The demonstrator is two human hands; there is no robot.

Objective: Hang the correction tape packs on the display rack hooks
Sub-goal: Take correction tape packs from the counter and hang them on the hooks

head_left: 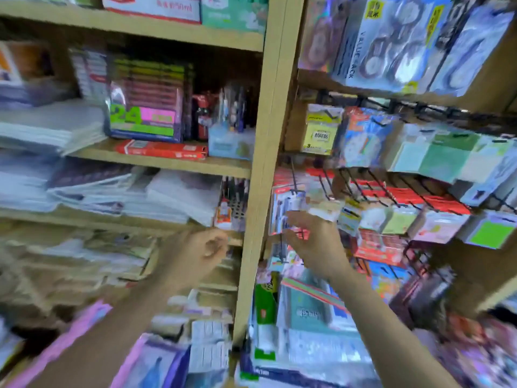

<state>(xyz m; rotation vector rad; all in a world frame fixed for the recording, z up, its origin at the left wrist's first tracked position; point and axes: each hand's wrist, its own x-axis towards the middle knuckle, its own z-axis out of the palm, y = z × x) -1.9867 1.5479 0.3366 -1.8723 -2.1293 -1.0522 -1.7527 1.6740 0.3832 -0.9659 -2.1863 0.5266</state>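
Fingers (324, 226) of your right hand (314, 245) look spread and fairly straight, with the thumb reaching up and left onto the lower part of the correction tape pack (288, 207). The blur hides whether thumb and forefinger actually pinch the card, so I cannot tell if it is clamped or only touched. To do this step well, as I judge it, line up the punched hole at the top of the card with the tip of the black wire hook (293, 182) just above your fingertips. Then slide the pack straight back along the wire. Don't push from the bottom edge, which would likely tip it against the neighbouring packs (349, 217) just right of your fingers. Steady it low with the thumb and let it hang flat before you let go. The pack sits above and slightly left of your right fingers, with its lower part at your thumb, its top at the hook, and the wooden upright (265, 163) close on its far side. Your left hand (202, 249) is well to the left, beyond that upright, its fingers loosely curled and holding nothing I can see, so it is free to steady the card if needed.
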